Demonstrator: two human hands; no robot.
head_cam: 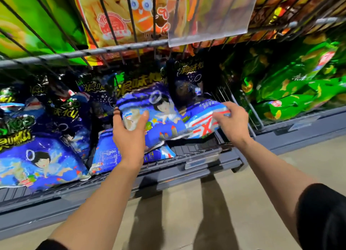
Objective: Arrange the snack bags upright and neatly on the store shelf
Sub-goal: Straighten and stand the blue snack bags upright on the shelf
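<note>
My left hand (pixel 129 135) grips a blue snack bag (pixel 159 115) with a cartoon figure, tilted above the low wire shelf (pixel 187 156). My right hand (pixel 232 120) holds a second blue bag (pixel 204 122) by its edge, back side up, showing red and white print. Another blue bag (pixel 106 156) lies flat under my left wrist. Several more blue bags stand or lean behind and to the left, one large one (pixel 41 163) leaning at the front left.
A wire divider (pixel 241 107) separates the blue bags from green snack bags (pixel 292 92) on the right. An upper wire basket (pixel 112 49) holds orange and green bags, with a clear price tag holder (pixel 211 15). Beige floor lies below.
</note>
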